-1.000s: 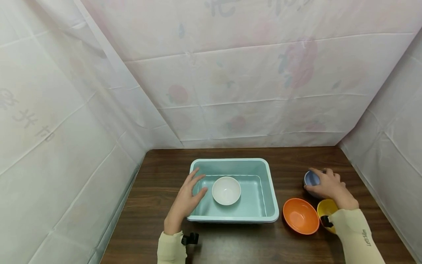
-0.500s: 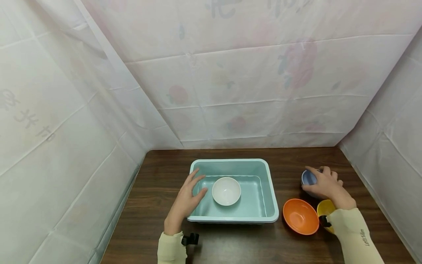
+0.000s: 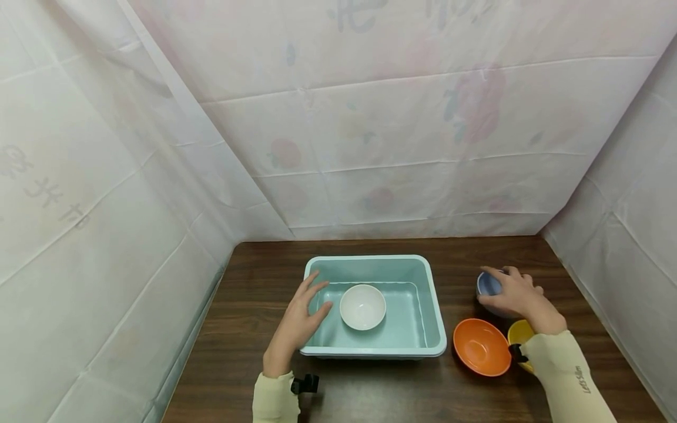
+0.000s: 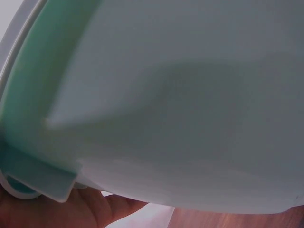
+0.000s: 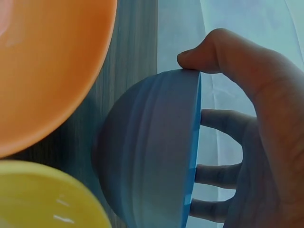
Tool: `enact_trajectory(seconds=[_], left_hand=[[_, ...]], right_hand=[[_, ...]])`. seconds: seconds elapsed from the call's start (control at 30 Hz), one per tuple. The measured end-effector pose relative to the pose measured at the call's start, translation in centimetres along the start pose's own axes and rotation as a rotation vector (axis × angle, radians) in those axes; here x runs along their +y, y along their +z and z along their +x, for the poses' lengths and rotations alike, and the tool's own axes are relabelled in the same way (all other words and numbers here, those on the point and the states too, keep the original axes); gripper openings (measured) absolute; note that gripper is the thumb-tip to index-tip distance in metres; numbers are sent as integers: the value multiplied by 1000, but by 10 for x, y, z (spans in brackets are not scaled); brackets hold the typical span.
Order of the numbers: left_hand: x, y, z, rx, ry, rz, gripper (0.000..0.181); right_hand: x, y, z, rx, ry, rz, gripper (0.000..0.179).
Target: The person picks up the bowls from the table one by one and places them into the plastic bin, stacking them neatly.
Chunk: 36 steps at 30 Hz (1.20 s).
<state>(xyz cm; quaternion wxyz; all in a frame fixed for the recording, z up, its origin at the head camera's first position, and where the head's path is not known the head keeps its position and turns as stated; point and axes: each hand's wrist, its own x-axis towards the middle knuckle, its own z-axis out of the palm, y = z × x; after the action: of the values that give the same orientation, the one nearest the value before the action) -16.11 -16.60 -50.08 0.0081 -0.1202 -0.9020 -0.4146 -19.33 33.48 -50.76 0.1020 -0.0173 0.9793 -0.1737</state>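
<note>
My right hand [image 3: 522, 301] holds a small blue bowl [image 5: 147, 142] by its rim; the thumb lies at the near side of the rim, and several fingers reach over the opening. Whether the bowl touches the table cannot be told. At the left side of a pale green plastic basin [image 3: 438, 317] is my left hand [image 3: 297, 323], its fingers spread loosely over the rim. A white bowl [image 3: 362, 307] stands upright inside the basin. In the left wrist view the basin wall [image 4: 190, 133] fills most of the picture and hides part of the left hand.
An orange bowl [image 3: 482, 348] stands right of the basin, in front of the blue one. Beside it a yellow bowl [image 3: 519, 333] is partly covered by the right sleeve. Pale printed sheets [image 3: 396, 117] hang behind and at both sides of the dark wooden table [image 3: 254, 282].
My right hand and the blue bowl have shifted slightly left, towards the basin. The left hand, the basin and the white bowl have stayed where they were.
</note>
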Motion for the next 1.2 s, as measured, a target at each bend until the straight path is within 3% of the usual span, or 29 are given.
enact_trajectory(seconds=[0.27, 0.77, 1.2], left_hand=[[0, 0, -1, -5, 2, 6, 50], [-1, 0, -2, -7, 4, 2, 50], [-1, 0, 0, -11, 11, 4, 51]], right_hand=[[-10, -1, 2, 31, -71, -4, 83], [-30, -13, 6, 49, -68, -18, 83], [-52, -36, 4, 56, -93, -37, 82]])
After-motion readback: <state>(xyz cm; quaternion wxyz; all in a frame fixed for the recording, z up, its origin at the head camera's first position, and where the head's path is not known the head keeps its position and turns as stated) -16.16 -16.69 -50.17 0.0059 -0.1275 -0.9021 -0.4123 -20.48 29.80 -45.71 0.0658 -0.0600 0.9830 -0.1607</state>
